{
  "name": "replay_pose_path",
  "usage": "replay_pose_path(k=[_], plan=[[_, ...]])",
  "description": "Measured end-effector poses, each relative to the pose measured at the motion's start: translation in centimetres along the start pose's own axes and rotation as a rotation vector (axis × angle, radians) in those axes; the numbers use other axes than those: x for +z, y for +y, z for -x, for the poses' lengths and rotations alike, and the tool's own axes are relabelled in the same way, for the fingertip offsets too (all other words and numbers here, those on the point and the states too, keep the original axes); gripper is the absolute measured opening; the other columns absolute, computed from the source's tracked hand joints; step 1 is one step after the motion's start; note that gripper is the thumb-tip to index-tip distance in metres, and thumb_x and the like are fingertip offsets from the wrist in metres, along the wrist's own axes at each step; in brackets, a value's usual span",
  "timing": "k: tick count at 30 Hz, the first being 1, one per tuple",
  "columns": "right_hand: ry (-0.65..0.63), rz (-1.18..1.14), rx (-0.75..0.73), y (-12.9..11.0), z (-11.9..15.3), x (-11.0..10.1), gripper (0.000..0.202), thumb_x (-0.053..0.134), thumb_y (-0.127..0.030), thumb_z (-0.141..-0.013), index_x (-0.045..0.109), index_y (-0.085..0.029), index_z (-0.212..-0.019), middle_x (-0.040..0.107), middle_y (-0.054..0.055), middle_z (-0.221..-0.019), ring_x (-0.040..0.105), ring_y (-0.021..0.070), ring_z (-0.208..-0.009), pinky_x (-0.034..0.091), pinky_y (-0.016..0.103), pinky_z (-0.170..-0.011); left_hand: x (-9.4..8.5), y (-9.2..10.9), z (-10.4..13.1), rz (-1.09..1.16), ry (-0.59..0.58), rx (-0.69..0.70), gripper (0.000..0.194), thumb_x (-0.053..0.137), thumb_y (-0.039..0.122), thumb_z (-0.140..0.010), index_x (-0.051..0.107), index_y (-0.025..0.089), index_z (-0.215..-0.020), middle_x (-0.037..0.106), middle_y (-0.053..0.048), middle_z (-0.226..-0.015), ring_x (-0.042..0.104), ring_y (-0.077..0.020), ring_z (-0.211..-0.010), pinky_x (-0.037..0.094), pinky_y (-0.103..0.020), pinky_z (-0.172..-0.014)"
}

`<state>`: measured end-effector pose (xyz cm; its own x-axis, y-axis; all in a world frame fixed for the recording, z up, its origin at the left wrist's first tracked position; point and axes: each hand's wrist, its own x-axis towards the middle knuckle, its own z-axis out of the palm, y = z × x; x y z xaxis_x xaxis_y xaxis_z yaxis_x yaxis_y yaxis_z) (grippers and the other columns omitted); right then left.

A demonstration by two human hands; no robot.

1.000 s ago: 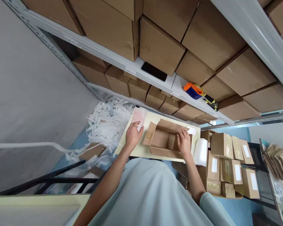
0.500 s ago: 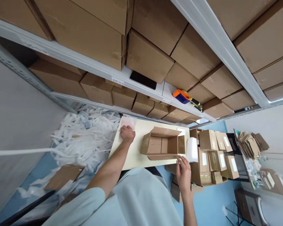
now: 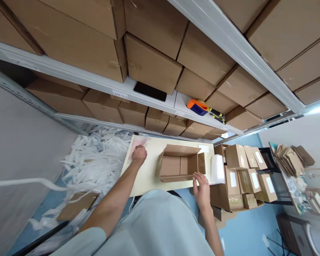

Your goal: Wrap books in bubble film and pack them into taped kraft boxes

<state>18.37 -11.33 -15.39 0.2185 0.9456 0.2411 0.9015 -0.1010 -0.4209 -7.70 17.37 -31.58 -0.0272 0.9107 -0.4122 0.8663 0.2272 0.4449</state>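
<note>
An open cardboard box sits on the cream tabletop with its flaps raised, and no contents show inside. At the table's left end my left hand is closed on a pale, pinkish see-through plastic bag, which is blurred. The fingertips of my right hand rest at the box's near right corner, fingers extended and not wrapped round anything. Right of the box stands a white roll, and a white label lies behind it.
Shelves packed with cardboard boxes overhang the table. On the shelf edge are a black phone-like slab and an orange-and-blue tape dispenser. White paper strips pile up at left; taped cartons stack at right.
My left hand has shifted a little left and closed into a fist, with the plastic bag moving along. My right hand stays at the box's corner. The whole view has shifted slightly.
</note>
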Motion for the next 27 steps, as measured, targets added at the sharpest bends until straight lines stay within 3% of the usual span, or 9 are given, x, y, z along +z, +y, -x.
replay_pose_path(k=[3,6,9,10,13,16,20,23,27], plan=[[-0.026,-0.068,-0.041,1.3,-1.3,0.4,0.034,0.052,-0.029,-0.115,0.084,-0.022,-0.126,0.084,0.015,-0.125,0.078,0.0324,-0.121,0.066,0.055,-0.106,-3.0,-0.8,1.0,-0.048,0.066,-0.104,0.039,0.051,0.02,-0.097,0.069,-0.002,-0.123,0.076,-0.03,-0.106,0.076,-0.0366,-0.099,0.056,-0.042,-0.087],[-0.057,-0.135,-0.073,1.9,-3.3,0.3,0.034,0.052,-0.028,-0.114,0.084,-0.024,-0.125,0.084,0.014,-0.124,0.078,0.0321,-0.121,0.066,0.054,-0.105,-6.8,-0.8,2.8,-0.013,0.218,-0.092,0.04,0.044,0.028,-0.103,0.072,0.008,-0.123,0.079,-0.022,-0.104,0.076,-0.0339,-0.101,0.057,-0.042,-0.091],[-0.053,-0.215,-0.125,1.9,-5.7,-0.7,0.034,0.052,-0.027,-0.115,0.084,-0.025,-0.126,0.084,0.012,-0.123,0.077,0.0306,-0.123,0.066,0.052,-0.107,-10.2,0.8,6.6,0.253,0.417,0.101,0.04,0.049,0.035,-0.101,0.074,0.016,-0.126,0.081,-0.011,-0.106,0.077,-0.0281,-0.099,0.059,-0.037,-0.09],[-0.037,-0.245,-0.152,1.7,-6.6,-1.3,0.033,0.052,-0.027,-0.115,0.083,-0.026,-0.127,0.084,0.011,-0.125,0.077,0.0296,-0.123,0.065,0.051,-0.108,-11.1,1.8,8.2,0.327,0.42,0.199,0.041,0.049,0.037,-0.102,0.073,0.018,-0.129,0.082,-0.009,-0.107,0.077,-0.0253,-0.097,0.06,-0.034,-0.088],[0.01,-0.31,-0.251,1.1,-9.2,-3.5,0.033,0.054,-0.026,-0.116,0.077,-0.026,-0.14,0.079,0.011,-0.141,0.074,0.0271,-0.128,0.061,0.048,-0.113,-12.5,5.8,13.1,0.283,0.252,0.47,0.043,0.053,0.045,-0.104,0.075,0.022,-0.133,0.083,-0.003,-0.108,0.077,-0.0223,-0.093,0.06,-0.03,-0.089],[-0.088,-0.236,-0.319,0.7,-11.5,-5.4,0.039,0.053,-0.031,-0.117,0.069,-0.028,-0.153,0.066,0.01,-0.162,0.069,0.0299,-0.129,0.059,0.051,-0.114,-11.6,10.0,16.6,0.129,0.063,0.655,0.042,0.049,0.042,-0.107,0.077,0.025,-0.132,0.083,-0.005,-0.12,0.077,-0.0259,-0.108,0.059,-0.034,-0.102],[-0.375,-0.082,-0.338,2.0,-13.9,-5.5,0.046,0.049,-0.033,-0.118,0.063,-0.03,-0.162,0.06,0.008,-0.167,0.061,0.0347,-0.133,0.055,0.056,-0.117,-8.1,13.5,17.8,0.013,-0.106,0.778,0.046,0.041,0.026,-0.107,0.075,0.024,-0.138,0.078,-0.008,-0.134,0.073,-0.0287,-0.122,0.056,-0.04,-0.111],[-0.506,-0.019,-0.308,4.2,-14.9,-3.9,0.044,0.049,-0.027,-0.118,0.067,-0.027,-0.158,0.073,0.012,-0.146,0.061,0.0336,-0.131,0.052,0.052,-0.12,-5.4,14.3,17.2,-0.041,-0.129,0.781,0.047,0.038,0.023,-0.108,0.073,0.022,-0.14,0.077,-0.01,-0.131,0.072,-0.0296,-0.121,0.055,-0.042,-0.11],[-0.605,0.078,-0.258,6.6,-15.4,-0.1,0.037,0.053,-0.019,-0.115,0.078,-0.023,-0.142,0.081,0.013,-0.122,0.068,0.0306,-0.123,0.056,0.044,-0.112,-2.2,14.5,15.2,-0.125,-0.206,0.717,0.046,0.036,0.028,-0.111,0.073,0.019,-0.137,0.076,-0.013,-0.135,0.072,-0.0309,-0.122,0.054,-0.041,-0.108]])
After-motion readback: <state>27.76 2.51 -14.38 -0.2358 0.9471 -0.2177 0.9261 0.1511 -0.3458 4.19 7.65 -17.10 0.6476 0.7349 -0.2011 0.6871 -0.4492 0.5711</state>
